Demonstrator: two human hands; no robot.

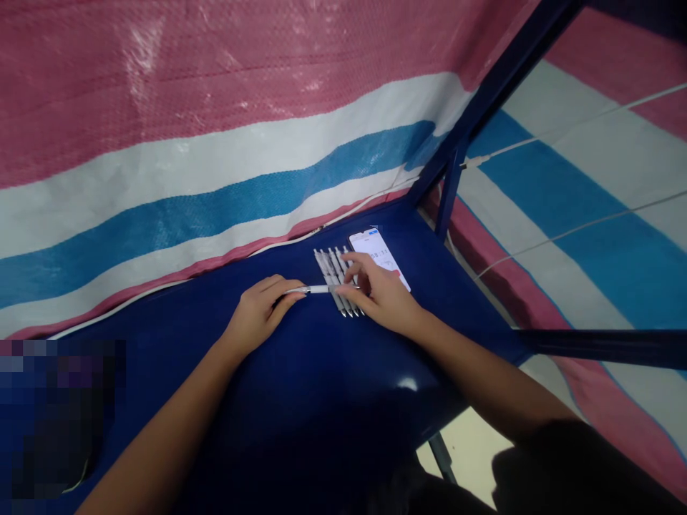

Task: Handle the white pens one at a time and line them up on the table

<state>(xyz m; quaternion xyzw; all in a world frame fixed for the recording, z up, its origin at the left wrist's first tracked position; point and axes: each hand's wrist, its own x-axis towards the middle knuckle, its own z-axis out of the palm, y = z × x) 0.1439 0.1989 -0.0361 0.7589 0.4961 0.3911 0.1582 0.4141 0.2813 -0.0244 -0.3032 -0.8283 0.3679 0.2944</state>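
Observation:
A white pen with a grey grip (318,290) lies level between my two hands, just above the table. My left hand (262,307) pinches its left end between thumb and fingers. Around the grip end at the right, the thumb and fingers of my right hand (383,292) are closed, with the forefinger bent above it. Beneath and behind the held pen, several similar clear-and-grey pens (331,266) lie side by side in a row on the table, tips toward me. My right hand partly covers them.
A phone (378,250) with a lit timer screen lies behind my right hand on the dark blue table (300,400). Striped sheeting (215,193) hangs along the back. A blue metal frame (456,164) and white cables stand at right. A blurred-out dark object (59,429) sits lower left.

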